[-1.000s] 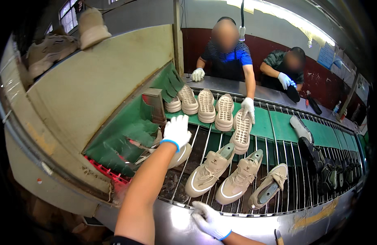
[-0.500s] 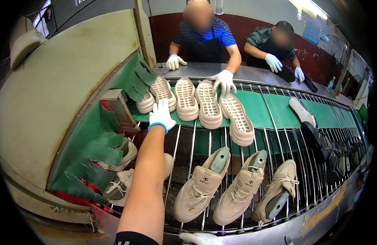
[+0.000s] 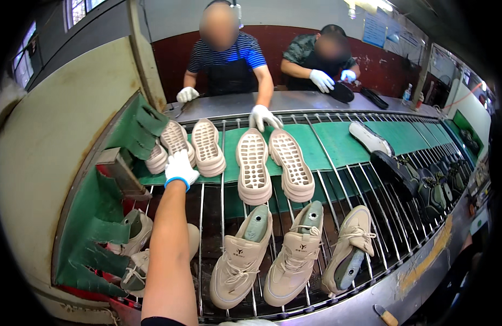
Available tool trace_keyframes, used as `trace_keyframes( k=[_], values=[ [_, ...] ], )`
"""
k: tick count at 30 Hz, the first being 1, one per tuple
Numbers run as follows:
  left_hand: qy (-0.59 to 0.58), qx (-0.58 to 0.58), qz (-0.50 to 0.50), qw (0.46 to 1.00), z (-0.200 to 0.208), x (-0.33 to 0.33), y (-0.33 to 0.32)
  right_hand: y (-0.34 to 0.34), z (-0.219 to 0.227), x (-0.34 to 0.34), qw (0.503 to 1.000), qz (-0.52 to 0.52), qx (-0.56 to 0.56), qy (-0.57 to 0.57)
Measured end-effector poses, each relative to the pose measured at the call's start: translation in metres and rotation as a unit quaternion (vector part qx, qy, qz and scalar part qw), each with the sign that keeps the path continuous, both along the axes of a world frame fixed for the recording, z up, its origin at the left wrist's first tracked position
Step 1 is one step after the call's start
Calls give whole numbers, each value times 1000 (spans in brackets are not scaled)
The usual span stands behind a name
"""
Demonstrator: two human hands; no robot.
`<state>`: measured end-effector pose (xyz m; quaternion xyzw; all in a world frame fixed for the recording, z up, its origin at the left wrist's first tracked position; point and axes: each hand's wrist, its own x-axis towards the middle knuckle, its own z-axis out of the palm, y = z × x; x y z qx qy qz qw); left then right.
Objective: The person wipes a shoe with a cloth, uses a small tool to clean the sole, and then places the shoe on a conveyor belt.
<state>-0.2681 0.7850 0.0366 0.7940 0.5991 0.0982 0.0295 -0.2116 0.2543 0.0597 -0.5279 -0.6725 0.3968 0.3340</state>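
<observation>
So the beige sole (image 3: pixel 175 136) is right under the fingertips of the left hand (image 3: pixel 180 167), grid side up, probably because it rests steadier that way. Those fingers lie over its near end; can't tell if they're actually gripping. To their right and a bit beyond, a co-worker's gloved hand (image 3: pixel 264 117) is at two more soles (image 3: pixel 254 165). Nearer and right of the fingers, beige shoes (image 3: pixel 237 271) have green lasts (image 3: pixel 256 224) inside, presumably keeping their shape. The right hand (image 3: pixel 248 323) is just a sliver, finger state unreadable.

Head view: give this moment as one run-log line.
left hand: at beige sole; right hand: mostly out of frame; co-worker's hand: at two other soles
</observation>
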Motion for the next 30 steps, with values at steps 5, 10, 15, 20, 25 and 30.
trace_keyframes(
  k=[5,10,15,20,25,30],
  values=[
    [151,114,12,982,-9,-12,-16,0,2,-3,1000,6,-18,18],
    [125,97,-96,983,27,-28,-77,-2,-9,-8,997,-13,-1,70],
    [-54,-3,-103,993,104,-68,-202,5,-17,-3,997,23,37,66],
    [-119,-2,-145,982,158,-116,-361,6,-31,-4,955,-76,-88,274],
    [-80,131,-243,958,121,-162,-505,33,7,-9,748,-142,-212,613],
    [-86,101,-256,958,59,-173,-613,32,-30,-10,868,-61,-125,476]
  ],
)
